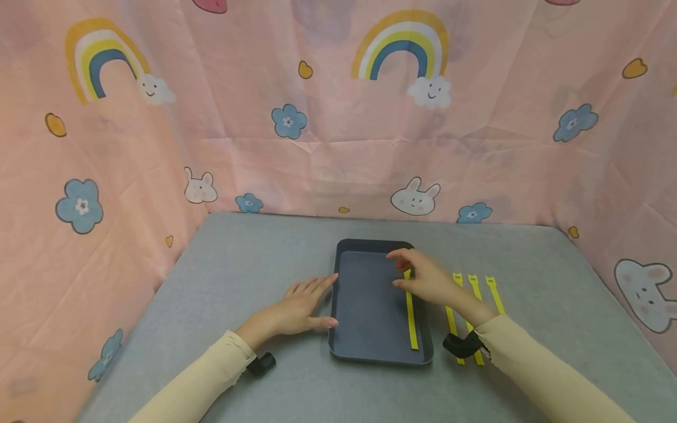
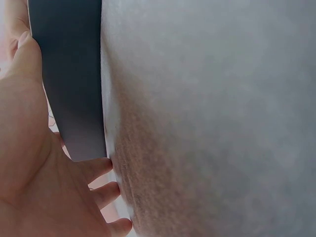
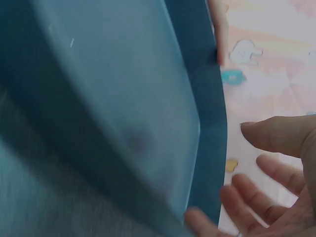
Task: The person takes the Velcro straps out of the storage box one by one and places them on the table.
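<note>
A dark grey rectangular tray [image 1: 365, 305] lies on the table between both hands. My left hand [image 1: 296, 311] has its fingers spread, with index fingertip and thumb right at the tray's left rim; the left wrist view shows them along the tray's outer wall [image 2: 71, 79]. Inside the tray, along its right side, lies a slim yellow cable strap [image 1: 411, 320]. Over that strap's upper end hovers my right hand [image 1: 428, 279], thumb and fingers apart with nothing between them. In the right wrist view those parted fingers overlap the tray's rim [image 3: 210, 123].
Right of the tray lie three more yellow straps [image 1: 475, 288] with slotted heads, partly hidden under my right forearm. Each wrist wears a black camera [image 1: 261, 364]. A pink printed curtain [image 1: 328, 176] hangs around the grey table [image 1: 254, 252].
</note>
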Available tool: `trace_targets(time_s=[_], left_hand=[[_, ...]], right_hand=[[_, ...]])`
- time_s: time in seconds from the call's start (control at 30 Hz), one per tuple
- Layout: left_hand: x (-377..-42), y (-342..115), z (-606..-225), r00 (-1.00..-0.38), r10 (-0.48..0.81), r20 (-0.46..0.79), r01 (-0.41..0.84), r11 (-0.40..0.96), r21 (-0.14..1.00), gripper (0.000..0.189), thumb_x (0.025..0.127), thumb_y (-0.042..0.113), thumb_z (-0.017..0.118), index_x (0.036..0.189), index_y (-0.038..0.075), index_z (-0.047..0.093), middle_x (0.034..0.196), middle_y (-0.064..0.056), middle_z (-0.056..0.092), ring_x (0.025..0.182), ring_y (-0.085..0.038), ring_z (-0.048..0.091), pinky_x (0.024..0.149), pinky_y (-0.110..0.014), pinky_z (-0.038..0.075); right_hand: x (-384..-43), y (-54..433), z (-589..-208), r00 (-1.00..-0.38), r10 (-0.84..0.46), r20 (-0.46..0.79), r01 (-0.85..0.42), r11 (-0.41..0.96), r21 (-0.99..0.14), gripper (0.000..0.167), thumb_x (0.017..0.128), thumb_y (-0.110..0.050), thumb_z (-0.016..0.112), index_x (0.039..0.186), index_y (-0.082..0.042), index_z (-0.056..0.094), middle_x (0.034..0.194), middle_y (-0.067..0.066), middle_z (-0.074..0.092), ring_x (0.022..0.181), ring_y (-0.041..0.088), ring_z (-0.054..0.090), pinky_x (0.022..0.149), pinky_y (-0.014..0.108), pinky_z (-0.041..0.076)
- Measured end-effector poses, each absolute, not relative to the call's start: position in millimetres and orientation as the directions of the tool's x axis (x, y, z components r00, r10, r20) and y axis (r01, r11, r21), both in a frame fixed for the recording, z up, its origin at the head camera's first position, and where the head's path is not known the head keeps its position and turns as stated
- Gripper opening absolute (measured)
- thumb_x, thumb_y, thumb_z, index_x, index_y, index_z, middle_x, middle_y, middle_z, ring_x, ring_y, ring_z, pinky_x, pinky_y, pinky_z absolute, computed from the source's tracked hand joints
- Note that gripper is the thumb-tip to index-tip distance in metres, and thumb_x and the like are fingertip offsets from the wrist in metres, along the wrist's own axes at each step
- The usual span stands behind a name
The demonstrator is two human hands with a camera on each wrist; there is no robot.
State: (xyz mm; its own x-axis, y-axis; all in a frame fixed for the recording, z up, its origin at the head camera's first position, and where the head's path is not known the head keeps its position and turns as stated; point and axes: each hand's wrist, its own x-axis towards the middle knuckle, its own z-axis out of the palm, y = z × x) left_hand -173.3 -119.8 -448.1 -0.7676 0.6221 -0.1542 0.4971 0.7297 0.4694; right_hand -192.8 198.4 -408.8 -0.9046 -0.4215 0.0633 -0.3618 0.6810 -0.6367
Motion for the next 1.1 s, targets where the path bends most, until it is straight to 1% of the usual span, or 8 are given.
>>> trace_targets(time_s=[0.17,0.3,0.4,0.53,0.73,1.1], left_hand=[[-173,-120,-446,-0.769,0.621,-0.150,0.494,0.727,0.477,0.094,0.092,0.062,0.057,0.161,0.028,0.002,0.166,-0.009,0.021,0.154,-0.039,0.017,0.120,-0.064,0.012],[-173,-120,-447,-0.769,0.621,-0.150,0.494,0.728,0.476,0.095,0.091,0.062,0.057,0.161,0.028,0.002,0.166,-0.009,0.021,0.154,-0.038,0.017,0.120,-0.064,0.012],[-173,-120,-448,-0.769,0.622,-0.149,0.496,0.727,0.475,0.094,0.091,0.062,0.057,0.161,0.028,0.003,0.166,-0.008,0.021,0.154,-0.038,0.017,0.120,-0.064,0.012],[-173,-120,-448,-0.769,0.623,-0.148,0.498,0.727,0.473,0.094,0.091,0.063,0.057,0.161,0.028,0.003,0.166,-0.008,0.021,0.154,-0.039,0.017,0.120,-0.064,0.013],[-174,-120,-449,-0.768,0.623,-0.147,0.500,0.728,0.470,0.095,0.091,0.063,0.057,0.161,0.028,0.003,0.166,-0.007,0.021,0.153,-0.039,0.018,0.120,-0.063,0.013],[-174,-121,-448,-0.769,0.622,-0.150,0.492,0.725,0.481,0.095,0.091,0.063,0.057,0.161,0.029,0.002,0.166,-0.008,0.021,0.153,-0.039,0.017,0.119,-0.064,0.012]], right_hand=[[-187,183,-406,-0.911,-0.413,0.018,-0.333,0.708,-0.623,0.056,0.088,-0.011,0.073,0.139,-0.003,0.049,0.126,0.023,0.054,0.119,0.040,0.055,0.096,0.054,0.049],[-183,174,-406,-0.930,-0.364,-0.038,-0.258,0.725,-0.639,0.055,0.091,-0.014,0.070,0.140,-0.002,0.048,0.130,0.024,0.050,0.124,0.041,0.052,0.097,0.054,0.049],[-181,168,-408,-0.940,-0.336,-0.060,-0.223,0.737,-0.638,0.055,0.092,-0.016,0.068,0.140,-0.001,0.048,0.130,0.025,0.049,0.123,0.041,0.052,0.094,0.053,0.050],[-182,163,-411,-0.950,-0.304,-0.069,-0.195,0.750,-0.632,0.056,0.090,-0.017,0.069,0.139,-0.001,0.049,0.127,0.026,0.051,0.118,0.042,0.052,0.089,0.052,0.050],[-185,160,-418,-0.957,-0.272,-0.102,-0.148,0.759,-0.634,0.054,0.090,-0.018,0.069,0.137,0.000,0.051,0.127,0.027,0.053,0.118,0.040,0.051,0.092,0.054,0.048],[-186,153,-418,-0.958,-0.260,-0.124,-0.125,0.763,-0.634,0.052,0.091,-0.019,0.068,0.136,0.000,0.051,0.127,0.028,0.058,0.118,0.043,0.054,0.090,0.054,0.049]])
